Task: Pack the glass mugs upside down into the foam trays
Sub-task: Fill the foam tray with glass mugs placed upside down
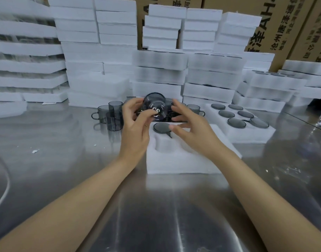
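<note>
- The left hand is gripping a tilted mug just above the foam tray; the right hand is hovering beside it, fingers spread, holding nothing.
- Turning it over one-handed is risking a slip onto the seated mug.

Table top: bare sheet-metal table, brushed and shiny, mirroring what stands on it in blurred streaks.
Near tray: white foam tray with round wells, matt, finely grainy.
Mug: smoky grey see-through glass mug, smooth, glossy, bright glints.
Back stacks: white foam slabs, matt, ragged cut edges.
Boxes: brown cardboard boxes, dull, printed black.
</note>
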The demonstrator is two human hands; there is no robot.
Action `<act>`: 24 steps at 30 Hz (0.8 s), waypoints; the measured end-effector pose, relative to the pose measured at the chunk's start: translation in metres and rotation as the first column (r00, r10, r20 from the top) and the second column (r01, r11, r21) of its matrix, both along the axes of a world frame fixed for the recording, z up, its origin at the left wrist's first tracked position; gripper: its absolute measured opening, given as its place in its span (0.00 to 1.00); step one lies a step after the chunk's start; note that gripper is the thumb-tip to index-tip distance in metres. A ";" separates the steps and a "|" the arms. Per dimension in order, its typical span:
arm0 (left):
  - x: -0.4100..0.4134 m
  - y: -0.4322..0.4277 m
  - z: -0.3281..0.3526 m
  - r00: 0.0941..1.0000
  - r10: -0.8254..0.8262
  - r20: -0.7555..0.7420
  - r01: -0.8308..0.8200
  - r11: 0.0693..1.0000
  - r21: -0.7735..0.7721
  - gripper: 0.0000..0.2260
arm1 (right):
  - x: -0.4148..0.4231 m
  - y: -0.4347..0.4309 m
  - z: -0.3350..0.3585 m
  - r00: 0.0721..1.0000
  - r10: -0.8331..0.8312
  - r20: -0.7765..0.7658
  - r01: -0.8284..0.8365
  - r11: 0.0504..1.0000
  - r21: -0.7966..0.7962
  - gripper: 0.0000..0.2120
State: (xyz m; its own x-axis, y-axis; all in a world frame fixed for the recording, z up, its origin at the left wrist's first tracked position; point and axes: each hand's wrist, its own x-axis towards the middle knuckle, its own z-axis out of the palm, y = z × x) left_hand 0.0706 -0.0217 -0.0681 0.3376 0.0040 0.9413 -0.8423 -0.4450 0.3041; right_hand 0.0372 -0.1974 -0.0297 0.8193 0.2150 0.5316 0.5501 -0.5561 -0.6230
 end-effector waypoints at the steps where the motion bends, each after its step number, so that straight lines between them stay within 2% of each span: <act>1: 0.000 0.001 0.000 0.999 -0.034 0.018 0.033 0.998 0.054 0.10 | -0.003 0.000 0.000 0.999 0.026 0.047 -0.027 0.999 0.021 0.35; 4: 0.002 0.002 -0.001 0.999 -0.027 0.031 0.022 0.988 0.150 0.09 | -0.007 0.000 -0.001 0.990 0.071 0.118 -0.072 0.997 0.005 0.38; 6: 0.000 0.003 0.001 0.995 -0.081 -0.058 0.086 0.992 0.087 0.10 | -0.006 0.000 -0.002 0.989 0.081 0.126 -0.079 0.997 -0.016 0.38; 7: -0.003 0.003 0.003 0.994 -0.098 -0.054 0.102 0.991 0.082 0.12 | -0.006 0.000 -0.003 0.989 0.083 0.125 -0.081 0.997 -0.019 0.38; 10: -0.007 0.003 0.006 0.994 -0.108 0.030 0.103 0.983 0.154 0.21 | -0.005 0.000 -0.005 0.988 0.073 0.135 -0.069 0.997 -0.029 0.38; 13: -0.008 0.005 0.009 0.990 -0.115 0.077 0.094 0.967 0.239 0.23 | -0.004 0.001 -0.006 0.984 0.014 0.179 -0.004 0.998 -0.056 0.37; 15: -0.008 0.005 0.009 0.991 -0.120 0.050 0.104 0.963 0.249 0.22 | -0.004 0.003 -0.005 0.985 -0.037 0.169 0.039 0.999 -0.010 0.35; 18: -0.009 0.004 0.008 0.986 -0.138 -0.091 0.151 0.975 0.162 0.24 | -0.005 0.003 -0.003 0.987 -0.067 0.146 0.057 0.996 0.071 0.33; 20: -0.008 0.005 0.007 0.979 -0.124 -0.161 0.151 0.974 0.168 0.24 | -0.006 0.001 -0.002 0.984 -0.064 0.167 0.049 0.995 0.092 0.33; 24: -0.008 0.006 0.007 0.991 -0.097 -0.097 0.121 0.949 0.290 0.21 | -0.008 0.000 0.001 0.993 -0.071 0.097 0.050 0.977 0.207 0.36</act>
State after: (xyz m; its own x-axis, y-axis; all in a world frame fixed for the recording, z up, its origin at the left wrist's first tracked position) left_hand 0.0630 -0.0154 -0.0614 0.3957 -0.3101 0.8644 -0.8687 -0.4318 0.2427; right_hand 0.0296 -0.1975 -0.0288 0.7660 0.0453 0.6412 0.5865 -0.4574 -0.6684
